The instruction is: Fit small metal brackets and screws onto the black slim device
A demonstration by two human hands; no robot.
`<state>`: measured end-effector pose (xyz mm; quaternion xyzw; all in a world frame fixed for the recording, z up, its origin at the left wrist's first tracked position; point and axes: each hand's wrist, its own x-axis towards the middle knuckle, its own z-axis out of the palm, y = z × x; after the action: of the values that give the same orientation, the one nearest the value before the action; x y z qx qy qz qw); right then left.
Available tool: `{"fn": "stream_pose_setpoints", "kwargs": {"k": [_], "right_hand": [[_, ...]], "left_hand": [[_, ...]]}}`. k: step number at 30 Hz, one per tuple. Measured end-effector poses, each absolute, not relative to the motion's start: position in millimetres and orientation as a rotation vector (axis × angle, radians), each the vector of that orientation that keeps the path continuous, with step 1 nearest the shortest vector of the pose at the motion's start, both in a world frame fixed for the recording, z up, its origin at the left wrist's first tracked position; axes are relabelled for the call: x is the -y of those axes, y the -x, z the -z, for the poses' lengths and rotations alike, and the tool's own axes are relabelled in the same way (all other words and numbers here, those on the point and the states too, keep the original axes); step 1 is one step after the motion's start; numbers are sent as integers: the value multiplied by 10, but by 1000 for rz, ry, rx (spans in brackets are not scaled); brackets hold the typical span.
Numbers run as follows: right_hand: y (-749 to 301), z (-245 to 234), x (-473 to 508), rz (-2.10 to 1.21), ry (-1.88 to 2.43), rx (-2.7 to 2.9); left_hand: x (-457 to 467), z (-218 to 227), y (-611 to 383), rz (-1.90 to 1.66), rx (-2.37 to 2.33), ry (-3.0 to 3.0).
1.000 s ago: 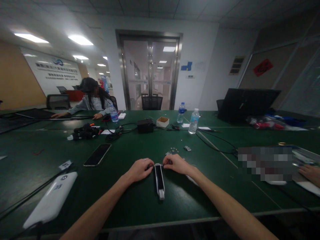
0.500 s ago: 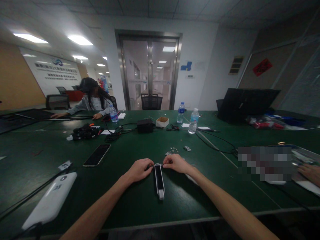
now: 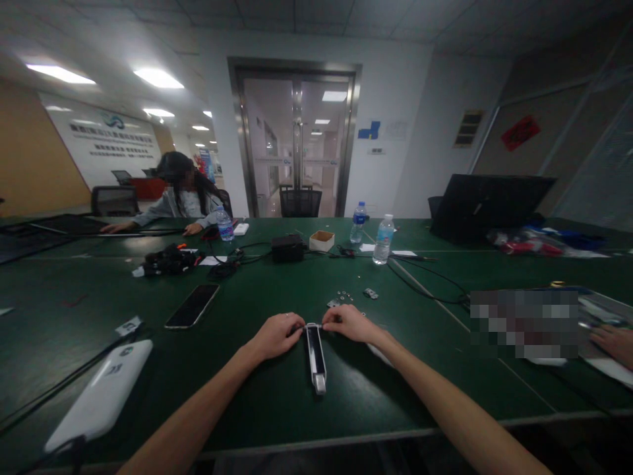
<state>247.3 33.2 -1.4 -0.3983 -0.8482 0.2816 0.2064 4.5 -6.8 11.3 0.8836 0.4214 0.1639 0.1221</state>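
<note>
A narrow white-framed device (image 3: 315, 353) with a glossy dark top lies on the green table, its pale blunt end toward me. My left hand (image 3: 277, 335) rests at the left of its far end, thumb and fingertips pinched together. On the opposite side my right hand (image 3: 349, 323) is closed in a similar pinch, close to the same end. Something small and dark shows at the fingertips of each hand, too small to name. Just beyond my right hand lie several small metal pieces (image 3: 343, 295) and a larger metal piece (image 3: 370, 293). A white object is partly hidden under my right forearm.
A phone (image 3: 192, 307) and a white power bank (image 3: 101, 396) with a cable lie at left. Farther back stand water bottles (image 3: 384, 241), a small open box (image 3: 322, 241) and a black box (image 3: 287, 249). A person (image 3: 185, 191) sits across; another person's hand (image 3: 613, 343) is at right.
Both hands keep their pinch at the device's far end. The view has shifted very slightly; nothing else has visibly moved.
</note>
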Motion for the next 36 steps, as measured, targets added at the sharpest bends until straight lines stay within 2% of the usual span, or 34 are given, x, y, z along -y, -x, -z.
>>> {"fn": "stream_pose_setpoints", "kwargs": {"k": [36], "right_hand": [[-2456,-19,-285,-827,1067,2344]], "left_hand": [[47,-94,-30,-469,-1219,-2578]]}}
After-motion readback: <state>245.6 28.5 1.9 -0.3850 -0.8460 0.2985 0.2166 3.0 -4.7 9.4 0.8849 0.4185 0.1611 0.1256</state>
